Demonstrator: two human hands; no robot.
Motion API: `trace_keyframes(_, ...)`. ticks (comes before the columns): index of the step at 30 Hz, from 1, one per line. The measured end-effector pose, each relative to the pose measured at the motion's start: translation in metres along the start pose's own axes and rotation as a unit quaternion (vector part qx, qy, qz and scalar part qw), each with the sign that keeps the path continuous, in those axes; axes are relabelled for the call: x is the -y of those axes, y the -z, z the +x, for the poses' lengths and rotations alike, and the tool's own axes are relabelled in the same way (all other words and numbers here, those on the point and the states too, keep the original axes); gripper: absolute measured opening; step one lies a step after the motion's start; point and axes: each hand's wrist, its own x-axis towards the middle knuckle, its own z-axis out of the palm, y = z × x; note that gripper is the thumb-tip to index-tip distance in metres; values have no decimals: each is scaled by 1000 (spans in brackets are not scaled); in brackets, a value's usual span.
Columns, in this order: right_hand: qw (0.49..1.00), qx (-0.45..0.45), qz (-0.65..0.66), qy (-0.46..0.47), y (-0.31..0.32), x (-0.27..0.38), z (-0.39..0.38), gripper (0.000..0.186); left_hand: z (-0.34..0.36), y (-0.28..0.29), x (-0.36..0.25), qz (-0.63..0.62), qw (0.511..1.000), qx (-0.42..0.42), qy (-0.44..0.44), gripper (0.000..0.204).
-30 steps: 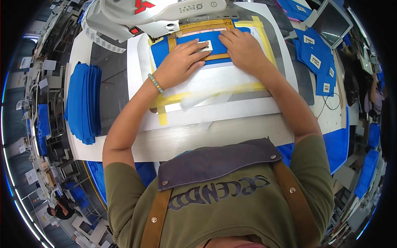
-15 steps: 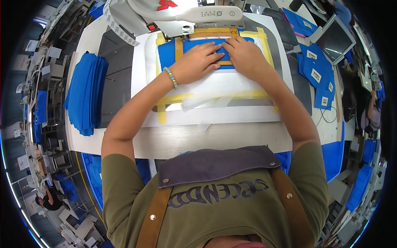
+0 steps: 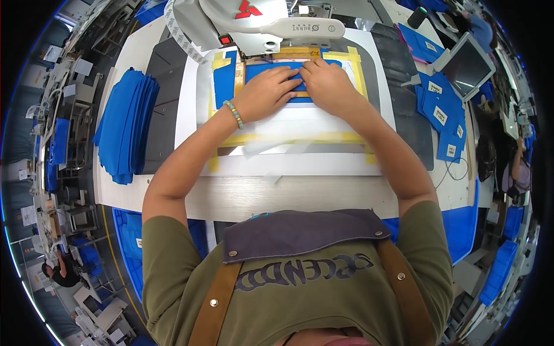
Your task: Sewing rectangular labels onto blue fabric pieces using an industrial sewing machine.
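Note:
A piece of blue fabric (image 3: 224,86) lies under a tan rectangular frame (image 3: 240,78), on a white sheet edged with yellow tape (image 3: 300,137). Both my hands rest on the fabric inside the frame, below the sewing machine head (image 3: 254,43). My left hand (image 3: 266,92), a beaded bracelet on its wrist, lies flat with the fingers apart. Beside it my right hand (image 3: 329,86) presses down, fingers stretched forward toward the frame's far bar. The two hands nearly meet at the fingertips. Part of the fabric is hidden under them.
A thick stack of blue fabric pieces (image 3: 127,127) lies at the table's left. On the right are blue pieces with white labels (image 3: 441,112), a screen (image 3: 468,66) and a thin cable (image 3: 453,168). Blue bins (image 3: 464,225) stand below the table edge.
The white sheet, frame and fabric have slid left under the machine head, both hands moving along with them. The hands still lie on the fabric.

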Motion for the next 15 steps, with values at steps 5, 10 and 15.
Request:
trace_keyframes(5,1000,4,5,1,-4,10,10,19,-12,9,3,13,1000,-3,-8,37)
trace_keyframes(10,1000,16,-3,7,-9,20,21,20,-24,21,6,19,1000,-5,-8,33)
trace_keyframes(15,1000,9,-11,-1,-15,34,31,17,-36,31,10,-1,999,35,20,34)
